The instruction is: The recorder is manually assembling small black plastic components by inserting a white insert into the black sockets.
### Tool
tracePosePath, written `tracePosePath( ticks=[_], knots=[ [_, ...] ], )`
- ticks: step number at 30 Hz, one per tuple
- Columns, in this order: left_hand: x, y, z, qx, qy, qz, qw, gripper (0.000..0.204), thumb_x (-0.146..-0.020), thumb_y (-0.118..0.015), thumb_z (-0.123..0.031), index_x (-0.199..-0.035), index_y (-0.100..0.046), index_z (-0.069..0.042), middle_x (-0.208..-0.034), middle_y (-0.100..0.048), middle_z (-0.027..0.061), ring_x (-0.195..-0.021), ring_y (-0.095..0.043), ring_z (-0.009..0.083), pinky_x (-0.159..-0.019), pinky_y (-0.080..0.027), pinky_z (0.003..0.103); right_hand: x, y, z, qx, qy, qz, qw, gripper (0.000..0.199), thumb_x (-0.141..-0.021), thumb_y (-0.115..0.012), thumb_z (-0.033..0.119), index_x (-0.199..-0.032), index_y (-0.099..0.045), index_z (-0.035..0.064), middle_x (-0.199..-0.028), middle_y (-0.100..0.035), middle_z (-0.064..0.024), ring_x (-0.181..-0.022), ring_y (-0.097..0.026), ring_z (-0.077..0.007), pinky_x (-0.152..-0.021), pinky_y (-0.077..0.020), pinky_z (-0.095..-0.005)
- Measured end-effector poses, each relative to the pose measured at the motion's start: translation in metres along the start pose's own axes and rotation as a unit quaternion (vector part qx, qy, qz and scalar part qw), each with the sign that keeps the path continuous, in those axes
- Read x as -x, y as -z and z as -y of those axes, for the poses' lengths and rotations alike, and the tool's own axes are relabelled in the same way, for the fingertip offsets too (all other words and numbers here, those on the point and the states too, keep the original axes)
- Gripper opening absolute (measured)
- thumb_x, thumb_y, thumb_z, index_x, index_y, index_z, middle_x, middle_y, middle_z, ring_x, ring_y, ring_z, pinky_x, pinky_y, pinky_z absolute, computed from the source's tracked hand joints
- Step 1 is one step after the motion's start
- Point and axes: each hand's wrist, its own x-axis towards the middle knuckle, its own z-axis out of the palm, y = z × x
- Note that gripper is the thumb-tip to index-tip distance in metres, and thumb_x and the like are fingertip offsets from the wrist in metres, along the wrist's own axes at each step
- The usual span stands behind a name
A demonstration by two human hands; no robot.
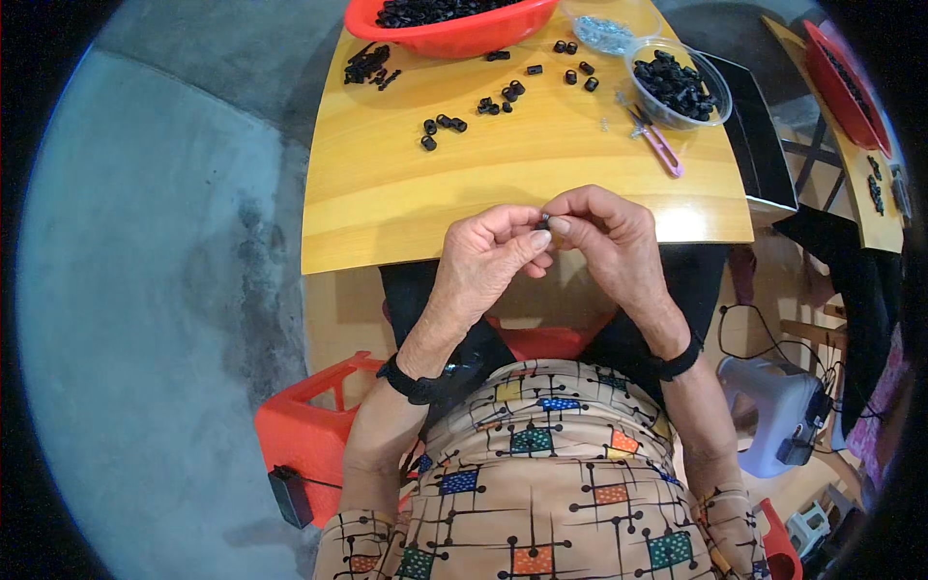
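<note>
Just over the table's near edge, my left hand (483,256) and my right hand (616,242) meet fingertip to fingertip. Between them is a small dark part (545,220), pinched by thumb and fingers of both hands and mostly covered. Its exact kind is too small to make out. Farther up the yellow table (387,213) lie several loose black cylindrical pieces (445,122), some in little clusters. A pair of pink-handled thread snips (663,153) rests on the right, its blades pointing away from me.
A red basin (454,39) heaped with black parts stands at the far edge. To its right are a clear tub of small clear pieces (604,35) and a clear bowl of black parts (674,87). Red stool (319,416) at left; grey-blue stool (764,406) with cables at right.
</note>
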Motion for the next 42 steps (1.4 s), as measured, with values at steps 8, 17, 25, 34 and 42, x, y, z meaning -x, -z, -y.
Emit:
tracePosePath(
  ticks=[8,17,25,34,42],
  knots=[
    [-0.003,0.004,0.001,0.173,0.071,-0.044,0.981,0.018,-0.089,-0.058,-0.012,-0.103,-0.061,-0.002,-0.09,-0.064,0.0068,-0.077,-0.061,0.0126,-0.07,-0.051,0.025,0.02,0.001,0.001,-0.08,-0.055,-0.011,0.995,0.014,-0.082,-0.064,0.002,-0.096,-0.063,-0.0003,-0.076,-0.063,-0.0021,-0.065,-0.056,-0.0064,-0.06,-0.0473,-0.0202],
    [0.002,0.001,0.008,0.2,0.07,-0.033,0.977,0.017,-0.086,-0.064,-0.013,-0.099,-0.063,-0.002,-0.083,-0.062,0.0003,-0.07,-0.056,0.0071,-0.063,-0.049,0.021,0.024,-0.009,0.004,-0.061,-0.039,-0.03,0.997,0.014,-0.082,-0.064,0.002,-0.095,-0.063,-0.0003,-0.076,-0.064,-0.0024,-0.065,-0.056,-0.0061,-0.059,-0.0475,-0.02],
    [0.01,-0.004,0.01,0.18,0.077,-0.06,0.979,0.016,-0.086,-0.063,-0.012,-0.098,-0.063,-0.002,-0.083,-0.063,0.003,-0.069,-0.06,0.0082,-0.063,-0.053,0.021,0.029,-0.01,-0.001,-0.001,-0.012,-0.045,0.999,0.014,-0.079,-0.066,0.002,-0.093,-0.064,0.0014,-0.074,-0.065,-0.0049,-0.065,-0.06,-0.0084,-0.059,-0.0493,-0.0223],
    [0.027,-0.007,0.015,0.19,0.097,-0.071,0.974,0.015,-0.087,-0.06,-0.01,-0.101,-0.06,-0.002,-0.085,-0.063,0.0036,-0.072,-0.061,0.0108,-0.065,-0.053,0.024,0.026,-0.009,0.013,0.181,0.121,-0.048,0.975,0.016,-0.074,-0.069,0.002,-0.089,-0.063,0.0016,-0.075,-0.063,-0.0118,-0.067,-0.065,-0.0214,-0.059,-0.0513,-0.0282],
    [0.035,0.006,0.016,0.154,0.136,0.002,0.979,0.016,-0.088,-0.058,-0.012,-0.099,-0.061,-0.001,-0.083,-0.064,0.0066,-0.068,-0.061,0.0099,-0.063,-0.053,0.023,0.026,-0.003,0.008,0.02,0.018,0.043,0.999,0.017,-0.075,-0.069,0.0,-0.09,-0.063,0.0005,-0.075,-0.065,-0.006,-0.067,-0.063,-0.0115,-0.059,-0.0505,-0.0255]
  ],
)
